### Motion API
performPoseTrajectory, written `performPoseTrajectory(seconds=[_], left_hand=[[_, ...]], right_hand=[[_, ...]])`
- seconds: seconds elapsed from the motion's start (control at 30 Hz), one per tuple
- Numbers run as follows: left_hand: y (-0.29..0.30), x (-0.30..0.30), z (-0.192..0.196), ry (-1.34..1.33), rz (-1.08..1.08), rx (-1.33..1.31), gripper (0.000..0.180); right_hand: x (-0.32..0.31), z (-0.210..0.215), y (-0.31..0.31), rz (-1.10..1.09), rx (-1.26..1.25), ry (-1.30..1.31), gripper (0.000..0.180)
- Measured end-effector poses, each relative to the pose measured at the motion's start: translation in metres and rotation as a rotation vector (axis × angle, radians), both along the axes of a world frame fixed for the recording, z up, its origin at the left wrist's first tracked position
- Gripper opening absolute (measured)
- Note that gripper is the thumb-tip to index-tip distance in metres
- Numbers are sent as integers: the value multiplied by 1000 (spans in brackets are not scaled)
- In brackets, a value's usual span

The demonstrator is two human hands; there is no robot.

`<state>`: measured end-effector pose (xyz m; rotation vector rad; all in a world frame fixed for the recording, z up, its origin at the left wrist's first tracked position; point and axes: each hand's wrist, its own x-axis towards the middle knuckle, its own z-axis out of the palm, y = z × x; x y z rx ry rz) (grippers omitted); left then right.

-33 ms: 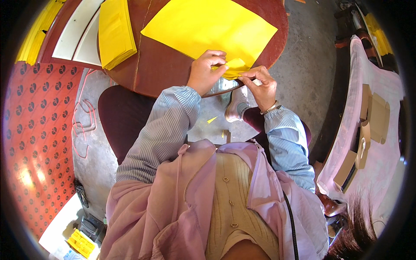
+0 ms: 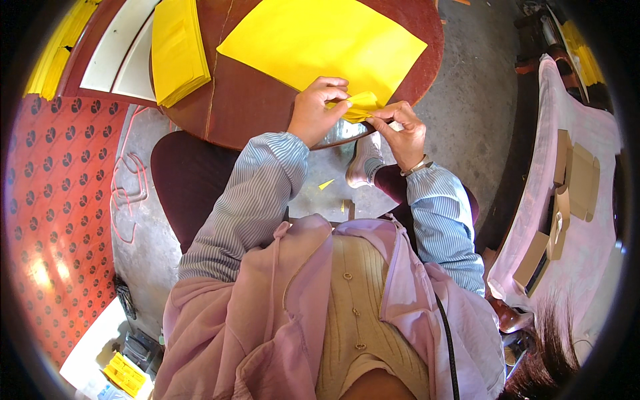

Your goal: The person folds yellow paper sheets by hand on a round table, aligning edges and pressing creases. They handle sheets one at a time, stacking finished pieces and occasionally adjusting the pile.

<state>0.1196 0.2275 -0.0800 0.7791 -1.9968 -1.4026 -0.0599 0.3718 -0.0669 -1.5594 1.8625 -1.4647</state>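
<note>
Both hands pinched the small folded yellow paper (image 2: 361, 105) — left hand (image 2: 318, 110), right hand (image 2: 402, 131) — fingers closed tight; the crease probably wanted aligned edges, firm pressure.

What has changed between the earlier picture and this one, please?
Nothing visibly changed. The left hand and the right hand pinch the small folded yellow paper at the near edge of the round wooden table, as before. The large yellow sheet and the yellow paper stack lie where they were.
</note>
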Motion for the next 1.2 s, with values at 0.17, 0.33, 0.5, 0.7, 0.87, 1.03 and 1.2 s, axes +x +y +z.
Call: performPoseTrajectory(seconds=[0.17,0.33,0.5,0.7,0.87,1.03,1.2], left_hand=[[-3,6,0,54,-73,-51,25],[-2,8,3,1,-117,-78,30],[1,6,4,2,-97,-112,30],[-1,6,2,0,-94,-114,28],[2,6,3,7,-81,-131,25],[9,-3,4,14,54,-137,18],[6,-4,4,-1,86,-71,19]], right_hand=[[2,0,-1,-23,-1,-28,15],[3,2,-1,-23,7,-41,14],[3,2,-2,-20,2,-30,14],[4,4,-2,-21,5,-33,15],[4,5,-2,-20,3,-21,16],[6,0,-2,-47,25,-67,22],[8,-2,0,-47,-10,-67,30]])
